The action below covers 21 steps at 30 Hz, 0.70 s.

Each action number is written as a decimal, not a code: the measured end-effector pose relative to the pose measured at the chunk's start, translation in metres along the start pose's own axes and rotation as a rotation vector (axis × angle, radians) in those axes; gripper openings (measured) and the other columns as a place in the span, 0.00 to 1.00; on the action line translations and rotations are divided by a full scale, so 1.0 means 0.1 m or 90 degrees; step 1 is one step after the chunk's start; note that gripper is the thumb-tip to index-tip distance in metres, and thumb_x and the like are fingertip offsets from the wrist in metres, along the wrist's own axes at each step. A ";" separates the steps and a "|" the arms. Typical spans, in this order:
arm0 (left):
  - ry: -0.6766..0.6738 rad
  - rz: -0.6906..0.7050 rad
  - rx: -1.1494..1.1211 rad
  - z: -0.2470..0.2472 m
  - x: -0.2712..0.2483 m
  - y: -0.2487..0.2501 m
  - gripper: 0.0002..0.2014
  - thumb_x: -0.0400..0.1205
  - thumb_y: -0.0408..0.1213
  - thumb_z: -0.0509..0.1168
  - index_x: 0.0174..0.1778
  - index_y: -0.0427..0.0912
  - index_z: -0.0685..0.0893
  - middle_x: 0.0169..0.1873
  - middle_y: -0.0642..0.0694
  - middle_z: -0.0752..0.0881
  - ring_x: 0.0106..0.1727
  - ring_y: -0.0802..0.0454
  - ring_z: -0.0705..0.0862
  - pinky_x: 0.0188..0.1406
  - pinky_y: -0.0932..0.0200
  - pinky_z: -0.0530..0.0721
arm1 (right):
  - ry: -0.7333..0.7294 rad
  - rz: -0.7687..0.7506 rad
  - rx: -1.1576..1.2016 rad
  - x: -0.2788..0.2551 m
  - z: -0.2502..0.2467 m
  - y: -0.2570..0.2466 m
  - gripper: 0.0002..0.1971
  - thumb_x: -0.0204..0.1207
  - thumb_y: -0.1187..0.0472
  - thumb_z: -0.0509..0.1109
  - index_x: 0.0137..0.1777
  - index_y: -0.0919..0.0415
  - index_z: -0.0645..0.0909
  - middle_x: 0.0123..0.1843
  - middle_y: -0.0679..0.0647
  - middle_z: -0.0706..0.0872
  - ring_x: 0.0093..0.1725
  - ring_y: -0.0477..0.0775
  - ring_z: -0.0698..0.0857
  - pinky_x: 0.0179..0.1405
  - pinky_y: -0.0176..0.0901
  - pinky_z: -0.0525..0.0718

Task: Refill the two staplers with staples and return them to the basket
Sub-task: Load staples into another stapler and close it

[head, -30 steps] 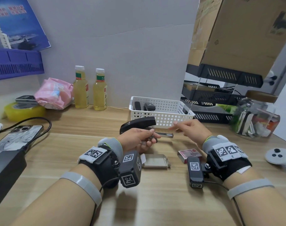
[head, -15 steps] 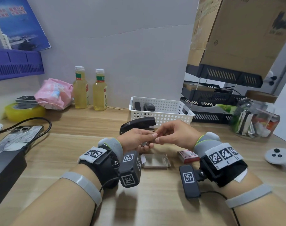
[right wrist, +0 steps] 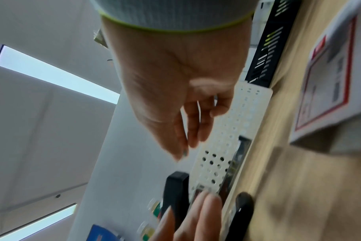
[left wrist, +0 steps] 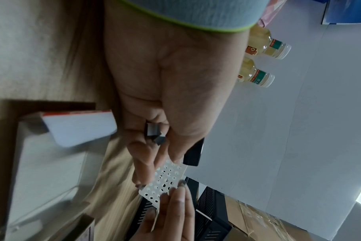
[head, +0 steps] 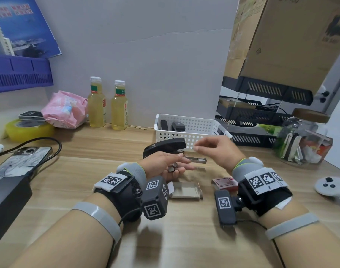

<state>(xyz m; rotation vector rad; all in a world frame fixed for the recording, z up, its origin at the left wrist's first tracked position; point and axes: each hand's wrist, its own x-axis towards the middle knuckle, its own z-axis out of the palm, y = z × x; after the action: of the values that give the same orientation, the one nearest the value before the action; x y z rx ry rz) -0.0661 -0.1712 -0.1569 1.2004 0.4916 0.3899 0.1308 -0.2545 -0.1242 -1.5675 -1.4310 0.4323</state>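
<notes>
My left hand (head: 181,165) grips a black stapler (head: 165,147) above the desk. Its lid is raised and the metal magazine (head: 198,159) juts out to the right. Loose grey staple strips (left wrist: 155,135) lie in the same palm. My right hand (head: 195,149) hovers just above the magazine with thumb and forefinger pinched; a thin grey sliver, seemingly a staple strip (right wrist: 215,97), shows between them. Behind stands the white perforated basket (head: 196,132) with a second black stapler (head: 177,126) inside. The open staple box tray (head: 185,191) and its red sleeve (head: 224,182) lie below my hands.
Two yellow bottles (head: 107,107) and a pink packet (head: 65,109) stand at the back. A phone (head: 18,163) with its cable and a tape roll (head: 28,129) lie left. Black stacked trays (head: 250,120), a glass jar (head: 302,140) and a white controller (head: 331,187) are right.
My right hand went from the magazine's tip to my left palm, then lifted up and right over the magazine with fingertips pinched. The left hand kept the stapler still.
</notes>
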 end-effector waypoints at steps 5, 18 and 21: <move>-0.012 -0.026 -0.077 0.04 -0.03 0.02 0.16 0.82 0.17 0.52 0.60 0.23 0.81 0.60 0.25 0.86 0.56 0.38 0.90 0.44 0.62 0.90 | 0.032 0.113 -0.076 0.12 -0.13 0.26 0.04 0.70 0.58 0.83 0.43 0.54 0.93 0.37 0.50 0.90 0.38 0.47 0.84 0.43 0.39 0.80; -0.056 0.009 -0.108 0.05 -0.07 0.00 0.14 0.88 0.21 0.51 0.65 0.19 0.76 0.62 0.19 0.82 0.65 0.32 0.85 0.59 0.52 0.87 | -0.059 0.136 -0.085 0.12 0.00 0.22 0.04 0.72 0.58 0.82 0.44 0.57 0.93 0.20 0.40 0.82 0.17 0.35 0.75 0.23 0.31 0.70; -0.050 0.006 -0.128 0.07 -0.09 0.01 0.15 0.89 0.25 0.52 0.66 0.18 0.75 0.61 0.21 0.84 0.61 0.34 0.88 0.56 0.54 0.89 | -0.055 0.127 -0.077 0.13 0.00 0.25 0.05 0.72 0.58 0.82 0.44 0.58 0.93 0.19 0.39 0.81 0.17 0.35 0.74 0.26 0.33 0.70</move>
<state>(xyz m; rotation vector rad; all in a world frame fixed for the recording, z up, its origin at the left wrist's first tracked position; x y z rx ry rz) -0.0698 -0.1808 -0.1523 1.0198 0.3707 0.3894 0.1488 -0.2394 -0.1401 -1.8181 -1.3916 0.5449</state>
